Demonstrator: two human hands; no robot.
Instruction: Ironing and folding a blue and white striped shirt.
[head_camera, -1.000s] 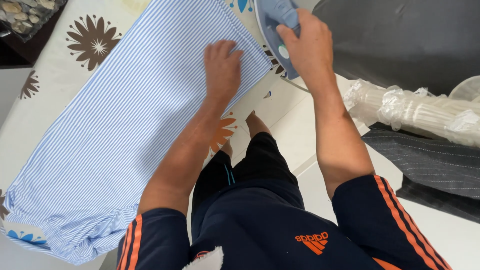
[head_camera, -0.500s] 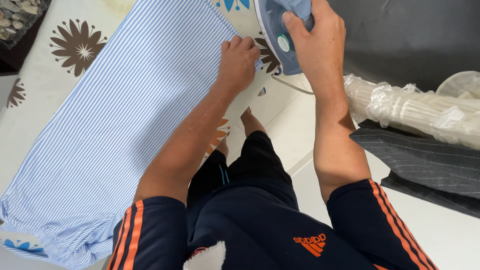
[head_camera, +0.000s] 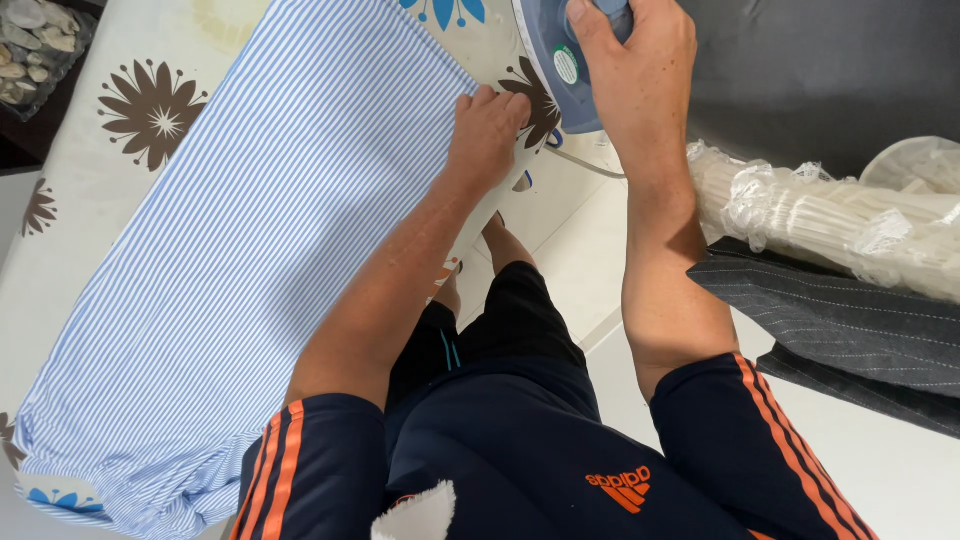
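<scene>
Presently, right hand (head_camera: 640, 60) grips blue iron (head_camera: 560, 60); left hand (head_camera: 488, 130) presses flat, holding nothing, on striped cloth (head_camera: 270, 250); corner tray (head_camera: 40, 45) contains stones.

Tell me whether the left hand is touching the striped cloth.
Touching. The head view shows the left hand pressed flat on the edge of the blue-and-white striped cloth, with its fingers lying on the fabric.

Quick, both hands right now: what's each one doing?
Left hand: fingers curled, pressing the edge of the striped cloth on the ironing board.
Right hand: closed around the blue iron.
</scene>
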